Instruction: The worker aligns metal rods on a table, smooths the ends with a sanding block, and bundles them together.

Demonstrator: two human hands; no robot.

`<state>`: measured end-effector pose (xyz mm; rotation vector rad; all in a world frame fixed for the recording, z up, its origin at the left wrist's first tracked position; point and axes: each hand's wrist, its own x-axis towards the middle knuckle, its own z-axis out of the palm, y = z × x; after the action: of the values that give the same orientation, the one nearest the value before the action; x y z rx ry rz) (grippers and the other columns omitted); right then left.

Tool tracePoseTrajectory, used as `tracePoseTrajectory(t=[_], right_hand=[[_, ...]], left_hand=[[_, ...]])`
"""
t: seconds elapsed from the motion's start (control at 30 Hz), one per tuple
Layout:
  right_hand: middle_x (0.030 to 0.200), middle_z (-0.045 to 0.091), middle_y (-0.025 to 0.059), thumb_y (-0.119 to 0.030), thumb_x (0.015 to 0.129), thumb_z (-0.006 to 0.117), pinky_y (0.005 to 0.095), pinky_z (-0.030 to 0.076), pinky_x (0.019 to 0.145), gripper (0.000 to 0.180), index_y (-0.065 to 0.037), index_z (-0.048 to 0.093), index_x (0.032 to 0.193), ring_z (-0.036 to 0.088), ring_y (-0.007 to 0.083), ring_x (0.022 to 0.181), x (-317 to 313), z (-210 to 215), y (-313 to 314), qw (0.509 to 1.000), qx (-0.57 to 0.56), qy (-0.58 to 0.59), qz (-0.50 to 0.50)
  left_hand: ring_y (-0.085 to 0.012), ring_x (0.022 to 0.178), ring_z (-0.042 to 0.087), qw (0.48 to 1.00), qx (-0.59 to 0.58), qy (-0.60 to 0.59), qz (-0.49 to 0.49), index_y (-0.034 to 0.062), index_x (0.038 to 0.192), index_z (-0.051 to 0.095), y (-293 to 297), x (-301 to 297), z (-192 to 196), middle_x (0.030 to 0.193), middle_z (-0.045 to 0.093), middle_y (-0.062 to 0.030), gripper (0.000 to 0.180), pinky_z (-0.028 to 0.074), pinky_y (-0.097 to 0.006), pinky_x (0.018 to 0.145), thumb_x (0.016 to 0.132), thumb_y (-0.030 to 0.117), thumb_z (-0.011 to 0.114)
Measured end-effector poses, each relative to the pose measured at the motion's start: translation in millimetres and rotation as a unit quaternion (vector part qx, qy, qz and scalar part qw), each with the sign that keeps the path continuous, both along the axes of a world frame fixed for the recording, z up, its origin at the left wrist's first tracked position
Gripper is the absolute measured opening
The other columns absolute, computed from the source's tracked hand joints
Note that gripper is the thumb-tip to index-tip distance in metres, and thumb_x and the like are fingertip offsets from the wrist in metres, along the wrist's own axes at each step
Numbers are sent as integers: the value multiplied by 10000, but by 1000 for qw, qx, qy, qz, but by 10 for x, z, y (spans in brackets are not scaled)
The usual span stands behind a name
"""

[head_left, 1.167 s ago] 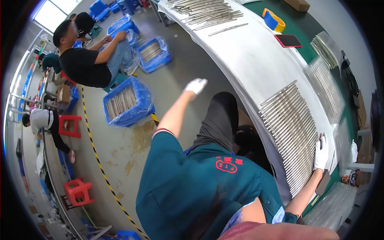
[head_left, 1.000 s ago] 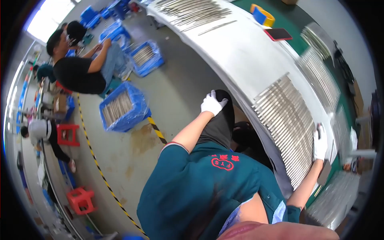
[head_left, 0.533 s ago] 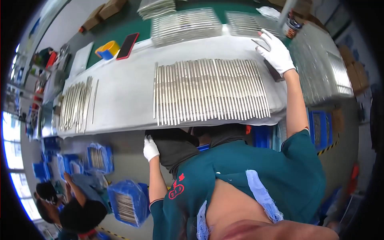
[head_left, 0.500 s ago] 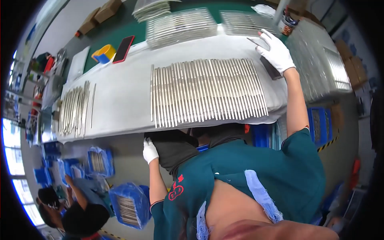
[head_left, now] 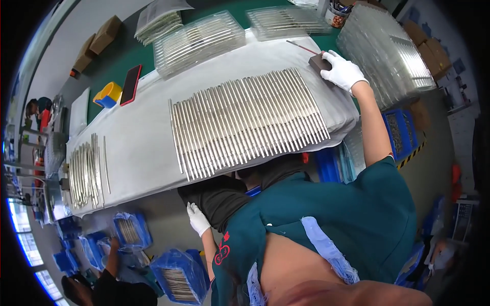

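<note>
My right hand (head_left: 345, 72), in a white glove with bare fingertips, is at the far right of the white-covered table. Its thumb and fingers close round the near end of a small dark block (head_left: 317, 62). Just beyond the block lies a thin tool with a red handle (head_left: 306, 48), its tip pointing left. My left hand (head_left: 198, 218), also gloved, hangs below the table edge against my dark trousers, fingers loosely stretched and holding nothing. Between the hands, a wide row of slim silver metal rods (head_left: 247, 120) lies side by side on the white cloth (head_left: 138, 132).
A smaller bunch of rods (head_left: 86, 171) lies at the left. Clear trays of rods (head_left: 200, 43) stand along the back, near a phone (head_left: 131, 85) and a yellow-and-blue tape dispenser (head_left: 108, 95). Wrapped trays (head_left: 383, 48) are stacked right. Blue bins (head_left: 178, 278) and a co-worker (head_left: 112, 285) are lower left.
My right hand has come back from the thin tool to the dark block. The view has turned, so the table appears tilted. My left hand stays by my trousers.
</note>
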<state>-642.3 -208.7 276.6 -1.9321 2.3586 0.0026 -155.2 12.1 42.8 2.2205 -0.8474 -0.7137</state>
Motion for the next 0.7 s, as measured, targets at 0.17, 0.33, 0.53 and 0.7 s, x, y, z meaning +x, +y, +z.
tracePoseTrajectory(t=[0.17,0.33,0.53,0.7], right_hand=[[1460,336,61,-414,797,522,382,419,973,577,-191,454,1325,519,326,1157,-12,78,-283,996,-75,41,-13],[1443,353,106,-419,827,535,385,347,1037,558,-147,472,1310,391,296,1283,-19,-23,-525,966,-96,231,61],[1429,380,70,-443,867,506,350,328,1057,547,-157,464,1331,384,268,1290,323,-217,-370,967,-121,-42,221],[1352,477,78,-417,885,530,333,345,1039,487,-144,511,1288,437,240,1249,381,-514,-591,953,-168,-186,170]], left_hand=[[-211,1093,581,1000,-12,-1,0,8,1316,437,-58,52,-106,1192,604,-145,400,414,-283,934,954,175,453],[-201,1093,570,999,-31,20,30,-13,1256,503,75,77,-51,1167,613,-148,363,412,-281,929,952,183,472],[-128,759,570,994,-72,60,60,19,1211,562,198,313,49,941,643,-59,320,472,-253,743,944,188,510],[-11,547,361,967,-248,60,-7,14,1234,539,-437,-56,1435,707,473,40,307,326,-172,477,948,123,516]])
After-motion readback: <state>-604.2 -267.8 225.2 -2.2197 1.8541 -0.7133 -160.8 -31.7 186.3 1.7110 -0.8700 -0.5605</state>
